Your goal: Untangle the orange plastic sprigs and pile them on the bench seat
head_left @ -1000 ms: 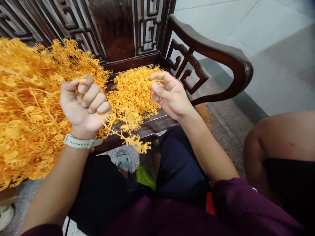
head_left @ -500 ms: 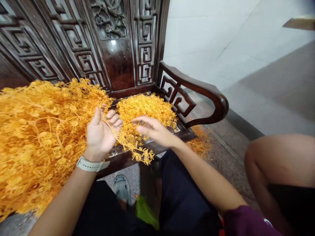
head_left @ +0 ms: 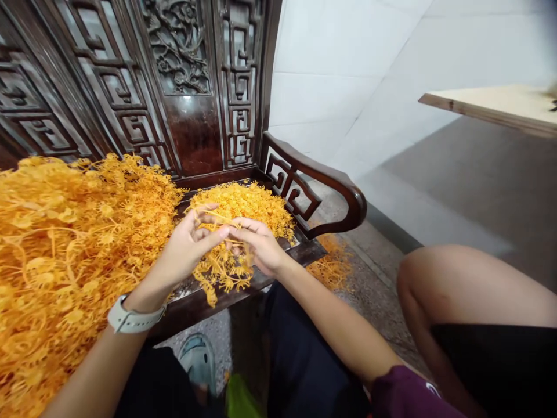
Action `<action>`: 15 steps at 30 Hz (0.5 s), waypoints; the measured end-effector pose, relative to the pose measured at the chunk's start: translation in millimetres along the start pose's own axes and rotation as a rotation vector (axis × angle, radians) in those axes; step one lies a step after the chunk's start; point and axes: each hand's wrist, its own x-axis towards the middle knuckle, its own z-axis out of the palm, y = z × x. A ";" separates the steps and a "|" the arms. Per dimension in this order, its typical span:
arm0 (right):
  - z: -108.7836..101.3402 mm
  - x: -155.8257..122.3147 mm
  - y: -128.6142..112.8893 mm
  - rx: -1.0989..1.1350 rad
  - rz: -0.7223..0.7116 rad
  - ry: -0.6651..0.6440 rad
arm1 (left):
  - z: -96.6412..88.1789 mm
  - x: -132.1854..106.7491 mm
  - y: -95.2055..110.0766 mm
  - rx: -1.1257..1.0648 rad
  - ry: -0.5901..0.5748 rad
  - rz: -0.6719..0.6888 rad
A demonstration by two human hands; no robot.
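Observation:
My left hand (head_left: pixel 194 235), with a pale watch band (head_left: pixel 134 318) at its wrist, is closed on an orange plastic flower stem (head_left: pixel 217 217). The fingers of my right hand (head_left: pixel 260 242) pinch the same stem, and the two hands meet at thumb and fingertips. Curly orange sprigs (head_left: pixel 226 273) hang below them over the bench's front edge. Behind my hands lies a low heap of small orange pieces (head_left: pixel 243 200). On my left a much larger pile of orange branched stems (head_left: pixel 78 249) covers the seat.
A dark carved wooden bench back (head_left: pixel 195 133) and a curved armrest (head_left: pixel 331 186) bound the seat. Orange scraps (head_left: pixel 333 261) lie on the floor beyond it. Another person's knee (head_left: pixel 452 273) is at the right, below a wooden board (head_left: pixel 491 104).
My right hand has moved left to meet my left hand and now grips the stem. My left palm has turned inward, and the camera view has shifted to the right.

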 end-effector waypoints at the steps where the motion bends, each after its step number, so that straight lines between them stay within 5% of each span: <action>1: -0.8 -0.8 -2.0 0.025 0.000 0.017 | 0.6 0.1 -1.5 0.038 0.020 -0.007; 9: -5.3 -3.5 -4.9 0.032 -0.027 0.057 | 5.1 -1.1 0.5 0.052 -0.006 -0.028; 15: -6.0 -7.4 -5.3 0.064 0.027 -0.063 | 10.1 -0.5 -3.5 0.063 0.162 0.024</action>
